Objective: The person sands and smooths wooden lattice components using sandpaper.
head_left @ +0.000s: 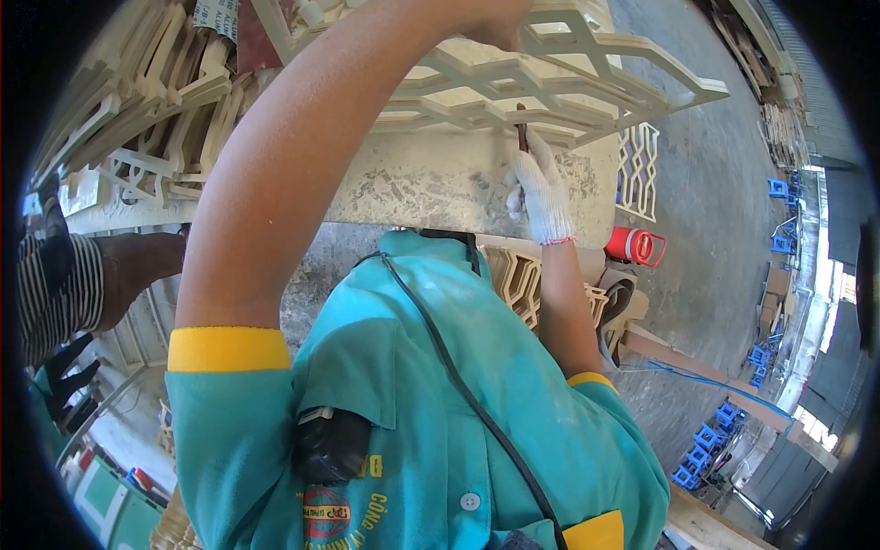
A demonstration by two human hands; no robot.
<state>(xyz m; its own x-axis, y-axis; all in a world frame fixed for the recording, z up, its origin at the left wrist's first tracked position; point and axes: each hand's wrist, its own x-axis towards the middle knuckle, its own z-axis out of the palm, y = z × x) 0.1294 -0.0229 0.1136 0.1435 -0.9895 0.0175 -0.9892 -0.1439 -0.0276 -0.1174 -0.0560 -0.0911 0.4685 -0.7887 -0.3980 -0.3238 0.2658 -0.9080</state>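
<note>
A pale wooden lattice panel [541, 82] with hexagon-like openings lies raised at an angle over the worktable [412, 183]. My bare left hand [500, 26] reaches across to its far side at the top of the view. Its fingers look curled against the panel, though the frame edge partly cuts them off. In a white knit glove, my right hand [543, 192] is closed around a slim brown-handled tool [522, 128]. The tool points up at the panel's near edge. Its working end is too small to identify.
Stacked wooden lattice pieces [156, 82] crowd the table's left. Another white panel [638, 170] leans off its right edge, near a red jug [635, 246]. More frames [515, 280] sit below the table. Another person's arm [137, 266] shows at left; blue stools [706, 449] stand at far right.
</note>
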